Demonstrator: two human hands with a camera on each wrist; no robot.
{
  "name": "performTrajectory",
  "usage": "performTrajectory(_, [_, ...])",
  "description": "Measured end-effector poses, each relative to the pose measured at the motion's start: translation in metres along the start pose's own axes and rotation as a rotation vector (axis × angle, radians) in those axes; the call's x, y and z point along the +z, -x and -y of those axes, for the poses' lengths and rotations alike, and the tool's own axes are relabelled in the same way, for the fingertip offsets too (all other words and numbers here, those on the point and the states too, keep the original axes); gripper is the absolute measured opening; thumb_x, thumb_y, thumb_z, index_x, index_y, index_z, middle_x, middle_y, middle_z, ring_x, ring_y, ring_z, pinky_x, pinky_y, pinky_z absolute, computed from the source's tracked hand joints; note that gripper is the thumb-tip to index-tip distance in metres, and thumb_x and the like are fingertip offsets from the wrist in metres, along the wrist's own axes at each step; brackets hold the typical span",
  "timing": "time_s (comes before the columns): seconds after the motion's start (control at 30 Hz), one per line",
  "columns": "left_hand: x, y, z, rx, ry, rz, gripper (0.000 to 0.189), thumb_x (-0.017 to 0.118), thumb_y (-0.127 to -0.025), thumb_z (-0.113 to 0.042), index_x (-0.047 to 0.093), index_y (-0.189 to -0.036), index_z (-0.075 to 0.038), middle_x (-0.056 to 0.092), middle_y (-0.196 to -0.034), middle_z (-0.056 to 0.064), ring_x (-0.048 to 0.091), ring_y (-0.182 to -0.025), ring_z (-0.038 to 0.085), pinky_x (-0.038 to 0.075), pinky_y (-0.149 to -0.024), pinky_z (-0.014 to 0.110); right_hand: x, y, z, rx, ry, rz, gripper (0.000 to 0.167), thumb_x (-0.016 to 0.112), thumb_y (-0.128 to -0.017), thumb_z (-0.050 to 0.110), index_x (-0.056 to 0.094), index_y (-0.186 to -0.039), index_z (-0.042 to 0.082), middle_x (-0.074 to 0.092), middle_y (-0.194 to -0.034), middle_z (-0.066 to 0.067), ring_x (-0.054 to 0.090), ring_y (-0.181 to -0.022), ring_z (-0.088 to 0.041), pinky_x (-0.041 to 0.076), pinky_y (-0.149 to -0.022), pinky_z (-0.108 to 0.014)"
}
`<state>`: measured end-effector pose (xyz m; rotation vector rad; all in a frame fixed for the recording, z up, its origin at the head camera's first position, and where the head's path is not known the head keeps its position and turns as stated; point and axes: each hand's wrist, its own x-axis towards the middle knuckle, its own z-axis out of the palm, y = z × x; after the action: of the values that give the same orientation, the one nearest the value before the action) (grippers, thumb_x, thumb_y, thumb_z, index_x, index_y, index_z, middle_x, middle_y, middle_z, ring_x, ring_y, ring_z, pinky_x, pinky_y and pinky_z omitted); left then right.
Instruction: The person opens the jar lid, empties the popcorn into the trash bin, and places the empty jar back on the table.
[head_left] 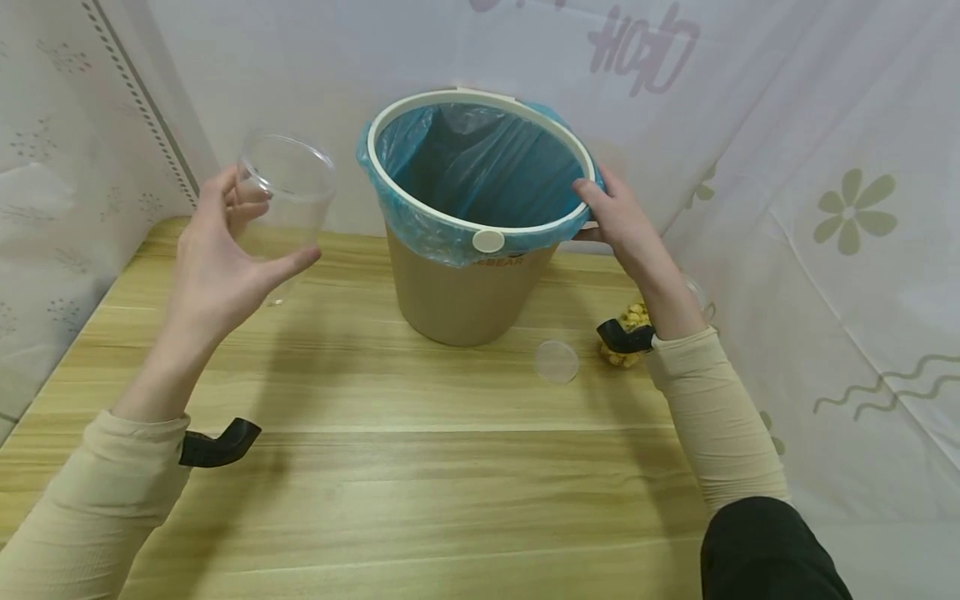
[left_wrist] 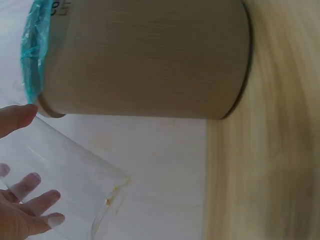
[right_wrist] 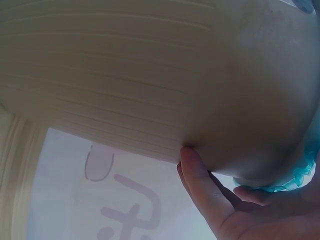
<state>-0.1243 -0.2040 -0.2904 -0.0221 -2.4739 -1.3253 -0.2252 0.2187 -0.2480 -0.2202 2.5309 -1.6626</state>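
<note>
In the head view my left hand (head_left: 217, 267) grips a clear plastic cup (head_left: 303, 212), thumb on one side and fingers on the other. The cup is raised over the table, left of a beige trash bin (head_left: 457, 304). Small yellow crumbs cling near the cup's base (left_wrist: 109, 200) in the left wrist view. My right hand (head_left: 626, 225) holds the bin's right edge, thumb on the white rim ring (head_left: 420, 202) and fingers outside. A blue bin liner (head_left: 427, 237) lines the bin and folds over its rim. The bin's bottom inside is hard to make out.
A translucent round disc (head_left: 557, 362) lies on the wooden table (head_left: 420, 500), right of the bin. Beside it, yellow popcorn-like pieces (head_left: 636, 315) are partly hidden by my right forearm. Printed white cloth (head_left: 787, 275) stands close behind the bin and along both sides.
</note>
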Motion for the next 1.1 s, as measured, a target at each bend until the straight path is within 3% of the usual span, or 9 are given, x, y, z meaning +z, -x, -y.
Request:
performTrajectory(0.27, [0.015, 0.013, 0.017, -0.013, 0.041, 0.036, 0.104, 0.091, -0.077, -0.022, 0.027, -0.158, -0.038, 0.046, -0.155, 0.016, 0.048, -0.145, 0.039, 0.027, -0.121, 0.068, 0.002, 0.003, -0.001, -0.018, -0.004, -0.012, 0.054, 0.041, -0.106, 0.041, 0.035, -0.159, 0.034, 0.059, -0.145, -0.016, 0.067, -0.123, -0.036, 0.063, -0.089, -0.041])
performTrajectory(0.43, [0.026, 0.020, 0.025, -0.026, 0.076, 0.033, 0.103, 0.092, -0.077, -0.023, 0.029, -0.157, -0.037, 0.051, -0.151, 0.015, 0.051, -0.142, 0.038, 0.034, -0.117, 0.066, 0.003, 0.004, -0.001, -0.013, -0.019, -0.016, 0.054, 0.041, -0.106, 0.042, 0.034, -0.159, 0.035, 0.058, -0.145, -0.016, 0.066, -0.124, -0.036, 0.063, -0.088, -0.039])
performTrajectory(0.87, [0.050, 0.038, 0.042, -0.056, 0.102, 0.058, 0.103, 0.091, -0.078, -0.027, 0.029, -0.160, -0.028, 0.054, -0.146, 0.015, 0.047, -0.135, 0.032, 0.036, -0.111, 0.057, 0.005, 0.005, -0.006, -0.023, -0.041, -0.025, 0.055, 0.040, -0.105, 0.048, 0.036, -0.158, 0.035, 0.061, -0.141, -0.019, 0.067, -0.123, -0.034, 0.061, -0.093, -0.044])
performTrajectory(1.1, [0.062, 0.046, 0.051, -0.049, 0.130, 0.074, 0.101, 0.089, -0.079, -0.018, 0.028, -0.159, -0.018, 0.057, -0.142, 0.020, 0.051, -0.135, 0.034, 0.039, -0.115, 0.056, 0.007, 0.005, -0.008, -0.015, -0.070, -0.036, 0.058, 0.042, -0.104, 0.054, 0.034, -0.159, 0.036, 0.059, -0.143, -0.019, 0.071, -0.115, -0.027, 0.057, -0.100, -0.055])
